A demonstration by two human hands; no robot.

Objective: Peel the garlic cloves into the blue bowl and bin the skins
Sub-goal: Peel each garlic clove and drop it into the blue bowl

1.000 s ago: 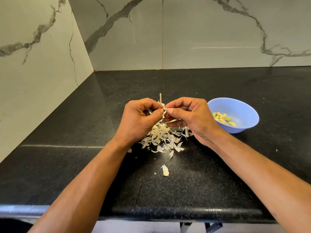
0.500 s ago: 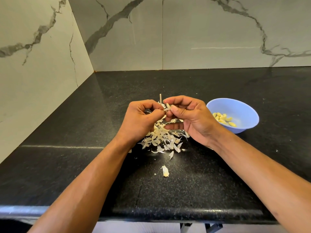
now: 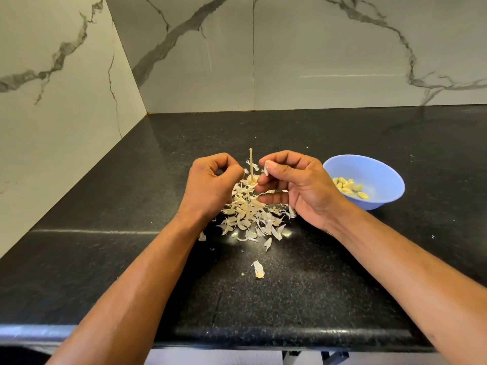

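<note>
The right hand (image 3: 297, 188) pinches a garlic clove (image 3: 265, 169) between thumb and finger. The left hand (image 3: 210, 185) is curled just beside it, the two a little apart; it may hold a bit of skin, but I cannot tell. Below them lies the pile of skins (image 3: 250, 214) around a stalk (image 3: 251, 164). The blue bowl (image 3: 369, 167) with peeled cloves (image 3: 350, 189) sits to the right. Best to pull the skin off in small tugs over the pile, then drop the clean clove in the bowl.

Part of the pale papery garlic skin pile (image 3: 247, 212) is hidden by both hands, and what the curled left hand (image 3: 210, 183) holds cannot be told.
</note>
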